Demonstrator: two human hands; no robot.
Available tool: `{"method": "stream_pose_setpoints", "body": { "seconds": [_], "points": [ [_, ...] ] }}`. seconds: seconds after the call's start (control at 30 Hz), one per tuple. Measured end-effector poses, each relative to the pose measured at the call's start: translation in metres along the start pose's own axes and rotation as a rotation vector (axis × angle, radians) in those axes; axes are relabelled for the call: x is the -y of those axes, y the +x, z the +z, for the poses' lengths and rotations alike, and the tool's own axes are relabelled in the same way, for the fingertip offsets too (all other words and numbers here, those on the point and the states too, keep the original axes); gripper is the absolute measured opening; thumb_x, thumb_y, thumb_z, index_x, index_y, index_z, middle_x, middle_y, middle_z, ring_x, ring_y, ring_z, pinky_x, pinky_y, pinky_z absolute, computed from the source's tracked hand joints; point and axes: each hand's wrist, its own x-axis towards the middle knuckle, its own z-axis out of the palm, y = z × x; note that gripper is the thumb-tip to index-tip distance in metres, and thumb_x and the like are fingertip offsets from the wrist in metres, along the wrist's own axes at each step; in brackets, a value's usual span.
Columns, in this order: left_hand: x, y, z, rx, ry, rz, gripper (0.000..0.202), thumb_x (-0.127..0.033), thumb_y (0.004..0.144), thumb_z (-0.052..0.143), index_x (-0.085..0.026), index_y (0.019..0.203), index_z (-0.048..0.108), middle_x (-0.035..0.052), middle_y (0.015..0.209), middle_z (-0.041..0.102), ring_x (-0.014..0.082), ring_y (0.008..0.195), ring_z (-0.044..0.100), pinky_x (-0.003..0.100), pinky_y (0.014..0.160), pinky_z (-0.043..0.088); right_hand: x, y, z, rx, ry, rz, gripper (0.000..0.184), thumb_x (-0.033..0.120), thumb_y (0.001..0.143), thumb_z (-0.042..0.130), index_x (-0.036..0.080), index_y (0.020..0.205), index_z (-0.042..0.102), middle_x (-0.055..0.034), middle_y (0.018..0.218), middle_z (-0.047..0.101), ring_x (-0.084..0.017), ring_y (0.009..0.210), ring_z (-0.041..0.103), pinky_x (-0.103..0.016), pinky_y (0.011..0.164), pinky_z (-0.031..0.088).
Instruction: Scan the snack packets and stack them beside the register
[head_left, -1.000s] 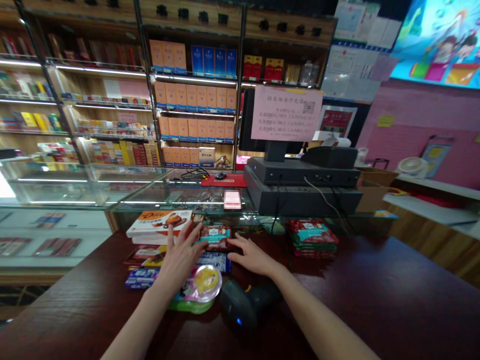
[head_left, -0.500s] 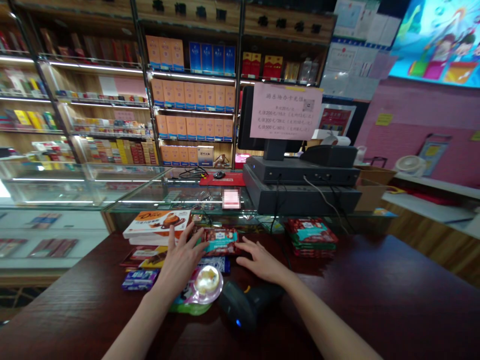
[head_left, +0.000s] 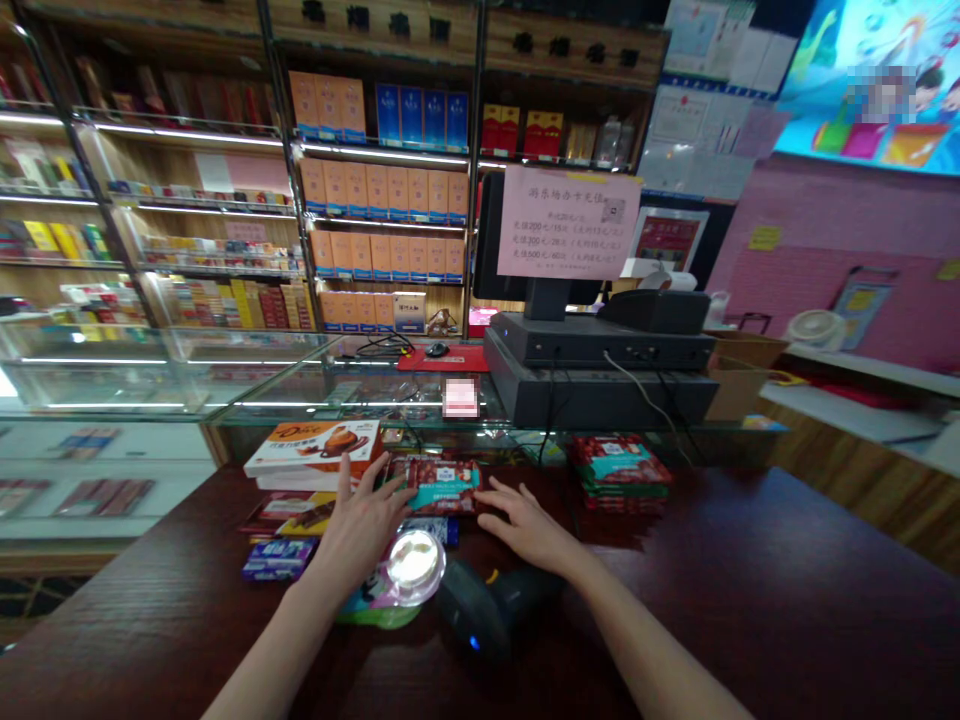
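Between my two hands lies a brown and teal chocolate bar (head_left: 446, 484) on the dark wooden counter. My left hand (head_left: 366, 515) has its fingers spread, with the fingertips at the bar's left end. Over at the right end, my right hand (head_left: 525, 522) has its fingers stretched out close to the wrapper; whether they touch it I cannot tell. A white and orange Dove box (head_left: 311, 447) sits beyond my left hand. Under and beside that hand are a yellow chocolate packet (head_left: 307, 515), purple packets (head_left: 276, 560), a blue packet (head_left: 442, 530) and a clear-domed candy pack (head_left: 412, 562).
A black barcode scanner (head_left: 480, 605) lies close in front, between my forearms. To the right is a stack of chocolate bars (head_left: 621, 470). Behind the counter edge stand a glass display case (head_left: 360, 400) and a cash register with a monitor (head_left: 600, 350), its cables hanging down.
The chocolate bar between my hands has shifted very slightly. Both hands stay in nearly the same place, fingers still spread. The view has moved a little.
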Motion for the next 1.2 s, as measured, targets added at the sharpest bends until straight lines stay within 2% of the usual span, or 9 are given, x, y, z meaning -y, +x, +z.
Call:
{"method": "stream_pose_setpoints", "body": {
  "seconds": [0.37, 0.7, 0.97, 1.2],
  "points": [
    [0.001, -0.002, 0.004, -0.001, -0.032, 0.018, 0.026, -0.026, 0.096, 0.057, -0.030, 0.117, 0.072, 0.0008, 0.109, 0.078, 0.0356, 0.135, 0.052, 0.075, 0.118, -0.002, 0.000, -0.002, 0.002, -0.019, -0.021, -0.020, 0.047, 0.040, 0.098, 0.053, 0.027, 0.143, 0.055, -0.0085, 0.154, 0.049, -0.027, 0.152, 0.030, -0.064, 0.122, 0.004],
    [0.005, -0.004, 0.010, -0.012, -0.058, 0.063, 0.031, -0.015, 0.092, 0.057, -0.031, 0.113, 0.073, 0.0012, 0.118, 0.075, 0.0358, 0.138, 0.048, 0.076, 0.116, -0.003, 0.001, -0.003, 0.003, -0.035, -0.028, -0.028, 0.050, 0.039, 0.097, 0.056, 0.026, 0.144, 0.053, -0.0096, 0.156, 0.047, -0.027, 0.152, 0.030, -0.064, 0.122, 0.005],
    [0.008, -0.003, 0.009, -0.016, -0.101, 0.043, 0.034, -0.016, 0.095, 0.049, -0.030, 0.114, 0.073, 0.0044, 0.118, 0.075, 0.0325, 0.136, 0.051, 0.075, 0.117, -0.005, 0.005, -0.004, 0.003, -0.053, 0.020, -0.042, 0.050, 0.038, 0.096, 0.056, 0.029, 0.145, 0.052, -0.0087, 0.156, 0.045, -0.027, 0.152, 0.029, -0.064, 0.123, 0.005],
    [0.006, -0.001, 0.001, -0.022, -0.108, 0.006, 0.036, -0.018, 0.093, 0.053, -0.029, 0.123, 0.068, 0.0054, 0.127, 0.072, 0.0323, 0.139, 0.048, 0.073, 0.117, -0.008, 0.004, -0.003, 0.003, -0.103, 0.068, -0.073, 0.052, 0.036, 0.095, 0.057, 0.030, 0.147, 0.050, -0.0071, 0.157, 0.045, -0.027, 0.152, 0.028, -0.064, 0.123, 0.005]
  ]
}}
